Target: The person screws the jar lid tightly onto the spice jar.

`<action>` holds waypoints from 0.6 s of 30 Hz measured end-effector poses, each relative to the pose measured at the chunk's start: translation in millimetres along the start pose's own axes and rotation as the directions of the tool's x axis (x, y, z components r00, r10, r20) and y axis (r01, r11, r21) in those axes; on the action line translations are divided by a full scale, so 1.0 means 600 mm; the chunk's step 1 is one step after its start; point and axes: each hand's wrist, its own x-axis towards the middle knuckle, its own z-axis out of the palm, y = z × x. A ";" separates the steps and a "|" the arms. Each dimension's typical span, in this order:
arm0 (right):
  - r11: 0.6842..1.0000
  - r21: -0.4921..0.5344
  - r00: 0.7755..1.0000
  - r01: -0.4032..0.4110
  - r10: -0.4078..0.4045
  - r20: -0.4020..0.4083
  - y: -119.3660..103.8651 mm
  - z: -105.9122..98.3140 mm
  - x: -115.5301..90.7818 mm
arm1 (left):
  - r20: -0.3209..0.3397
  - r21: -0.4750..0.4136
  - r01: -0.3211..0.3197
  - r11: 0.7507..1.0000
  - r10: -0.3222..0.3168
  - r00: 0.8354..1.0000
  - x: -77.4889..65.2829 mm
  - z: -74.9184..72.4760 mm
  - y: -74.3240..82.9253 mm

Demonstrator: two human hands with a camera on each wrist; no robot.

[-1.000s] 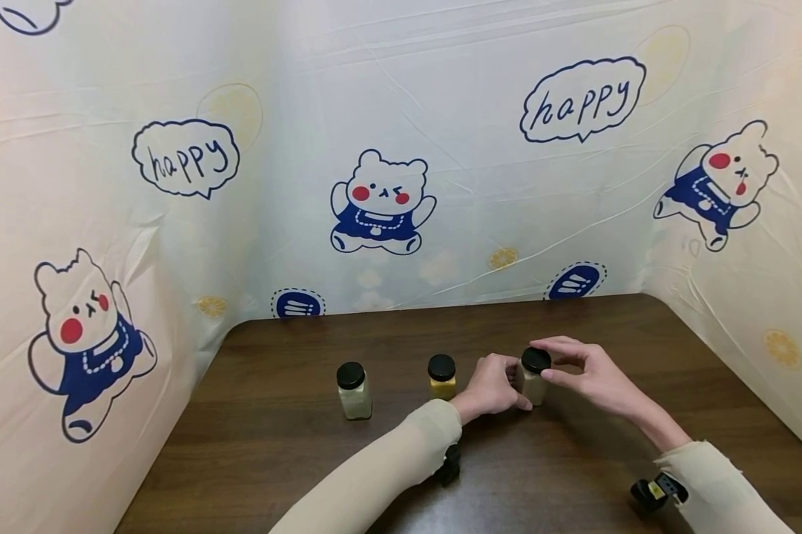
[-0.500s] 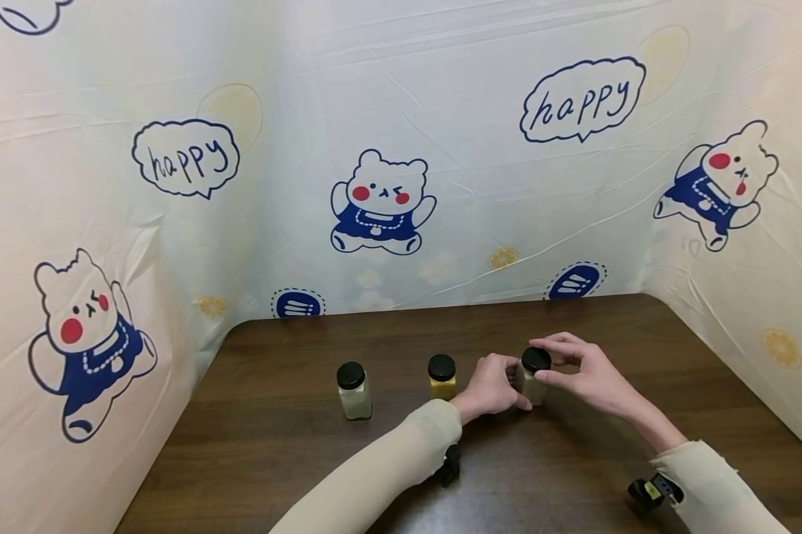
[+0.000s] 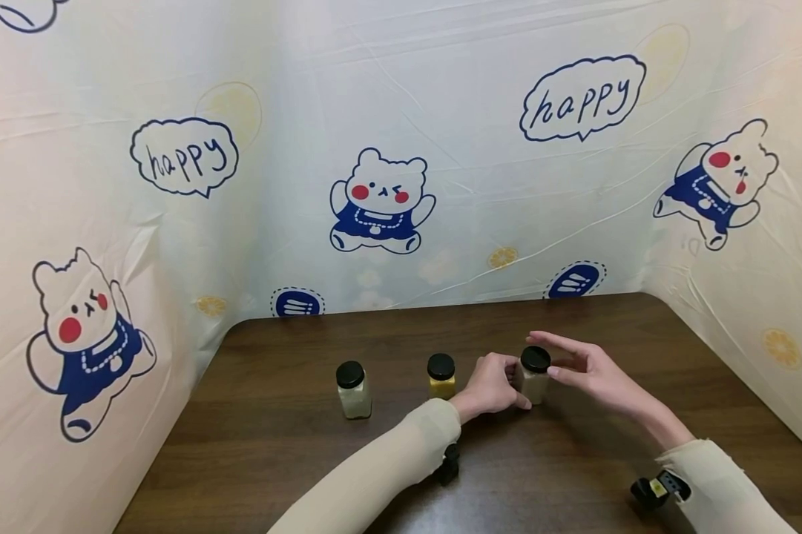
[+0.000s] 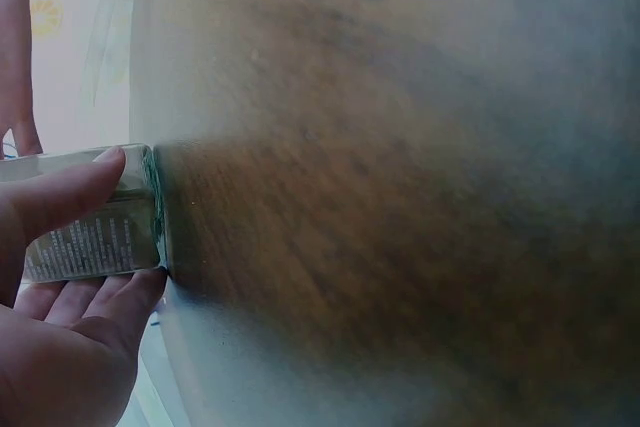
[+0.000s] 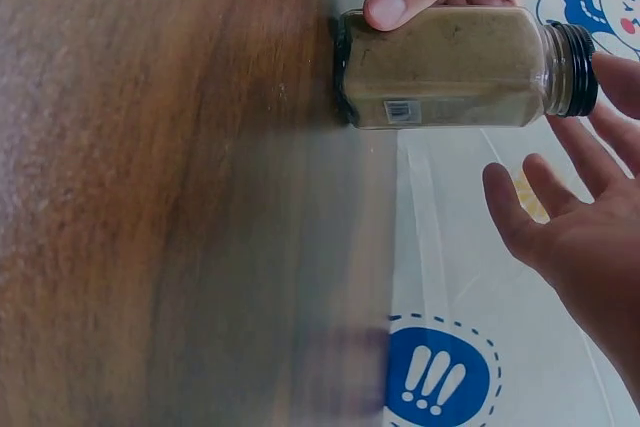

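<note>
A square glass spice jar (image 5: 450,67) of beige-brown powder stands upright at the table's right. My left hand (image 3: 490,386) grips its lower body, thumb on one side and fingers on the other, as the left wrist view shows. Its black screw lid (image 3: 536,359) is on the neck, with threads visible below it in the right wrist view. My right hand (image 3: 597,378) is spread around the lid, thumb right at the near edge and index finger beyond the far edge. The other right fingers (image 5: 510,212) are extended apart from the jar.
A spice jar of yellow powder (image 3: 442,387) stands just left of my left hand, partly behind the sleeve. Farther left is a pale-powder jar (image 3: 355,400); both have black lids. A printed curtain (image 3: 467,111) surrounds the brown wooden table (image 3: 274,475).
My right thumb has drawn back off the lid to its edge, and the right index finger has lifted and straightened. The left hand and the jar stay in place.
</note>
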 end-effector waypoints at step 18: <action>0.999 -0.047 1.000 0.000 0.001 0.011 0.007 0.001 0.003 | -0.002 0.004 -0.005 1.000 0.005 1.000 0.001 0.001 0.000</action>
